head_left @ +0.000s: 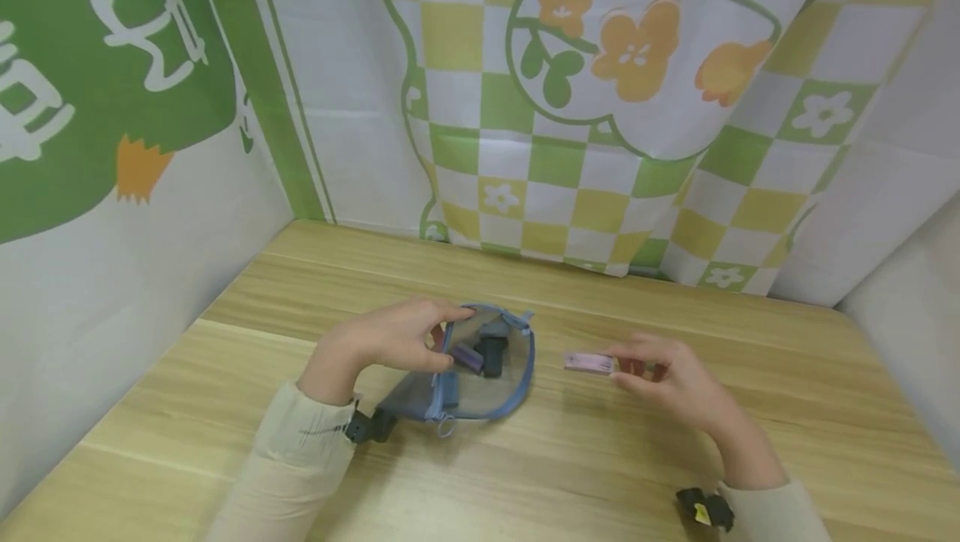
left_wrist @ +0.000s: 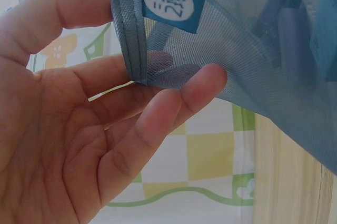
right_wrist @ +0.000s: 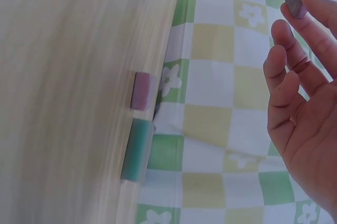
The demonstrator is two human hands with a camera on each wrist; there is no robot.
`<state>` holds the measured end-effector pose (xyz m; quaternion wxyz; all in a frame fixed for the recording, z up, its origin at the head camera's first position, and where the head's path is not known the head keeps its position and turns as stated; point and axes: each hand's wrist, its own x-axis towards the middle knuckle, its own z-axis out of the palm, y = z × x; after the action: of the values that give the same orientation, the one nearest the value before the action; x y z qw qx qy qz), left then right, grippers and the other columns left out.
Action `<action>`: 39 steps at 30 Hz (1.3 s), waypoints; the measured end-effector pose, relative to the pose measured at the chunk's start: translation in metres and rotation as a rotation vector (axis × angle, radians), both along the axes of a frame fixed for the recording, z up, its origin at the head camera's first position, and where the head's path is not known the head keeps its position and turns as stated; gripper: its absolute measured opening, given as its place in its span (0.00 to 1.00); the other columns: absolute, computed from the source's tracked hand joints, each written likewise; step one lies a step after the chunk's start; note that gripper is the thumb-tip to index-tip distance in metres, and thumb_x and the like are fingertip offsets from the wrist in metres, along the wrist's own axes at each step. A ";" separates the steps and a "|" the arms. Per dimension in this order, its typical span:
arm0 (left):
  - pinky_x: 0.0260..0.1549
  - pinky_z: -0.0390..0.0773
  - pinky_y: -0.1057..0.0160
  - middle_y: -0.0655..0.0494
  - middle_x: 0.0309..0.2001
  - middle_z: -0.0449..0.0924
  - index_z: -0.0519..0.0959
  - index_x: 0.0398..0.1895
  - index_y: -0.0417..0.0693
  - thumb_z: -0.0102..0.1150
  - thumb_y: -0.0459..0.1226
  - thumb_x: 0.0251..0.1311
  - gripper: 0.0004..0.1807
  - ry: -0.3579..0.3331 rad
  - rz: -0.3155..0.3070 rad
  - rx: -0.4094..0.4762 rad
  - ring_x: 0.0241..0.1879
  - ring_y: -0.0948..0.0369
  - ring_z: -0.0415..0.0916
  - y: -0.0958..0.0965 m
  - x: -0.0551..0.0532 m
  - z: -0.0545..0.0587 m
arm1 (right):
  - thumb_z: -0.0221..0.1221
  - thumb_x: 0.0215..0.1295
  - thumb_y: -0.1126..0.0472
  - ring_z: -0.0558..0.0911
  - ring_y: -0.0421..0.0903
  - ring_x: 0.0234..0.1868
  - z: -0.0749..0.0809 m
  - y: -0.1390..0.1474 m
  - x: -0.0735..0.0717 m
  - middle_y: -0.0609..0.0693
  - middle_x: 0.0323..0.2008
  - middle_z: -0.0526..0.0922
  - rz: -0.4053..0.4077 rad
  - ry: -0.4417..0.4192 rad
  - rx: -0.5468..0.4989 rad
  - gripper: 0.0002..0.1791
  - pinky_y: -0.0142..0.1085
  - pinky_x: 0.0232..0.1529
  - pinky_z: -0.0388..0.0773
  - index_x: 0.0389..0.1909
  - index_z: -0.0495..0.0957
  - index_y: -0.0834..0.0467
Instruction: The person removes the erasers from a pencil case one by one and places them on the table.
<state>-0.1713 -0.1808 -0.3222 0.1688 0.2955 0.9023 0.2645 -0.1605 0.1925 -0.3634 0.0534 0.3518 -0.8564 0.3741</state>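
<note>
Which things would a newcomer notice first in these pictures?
Probably the blue mesh pouch near the middle of the table, held by the left hand. To its right, the right hand pinches a small pinkish block. Behind them hangs a bright checked cloth.

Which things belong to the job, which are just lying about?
Job:
blue mesh pouch, held by the left hand
lilac block, pinched by the right hand
purple item and black item inside the pouch, probably

Lying about, seemingly:
pink block and teal block, untouched on the table
</note>
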 end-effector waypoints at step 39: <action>0.31 0.74 0.68 0.43 0.65 0.72 0.63 0.73 0.37 0.60 0.37 0.56 0.39 0.027 -0.002 -0.027 0.36 0.65 0.73 0.000 0.001 0.001 | 0.67 0.58 0.67 0.73 0.32 0.28 -0.013 0.064 -0.003 0.36 0.27 0.78 -0.165 -0.008 0.068 0.14 0.30 0.21 0.70 0.46 0.86 0.60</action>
<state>-0.1701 -0.1804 -0.3214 0.1609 0.2975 0.9077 0.2483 -0.1637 0.2564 -0.3768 0.0688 0.2803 -0.8948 0.3405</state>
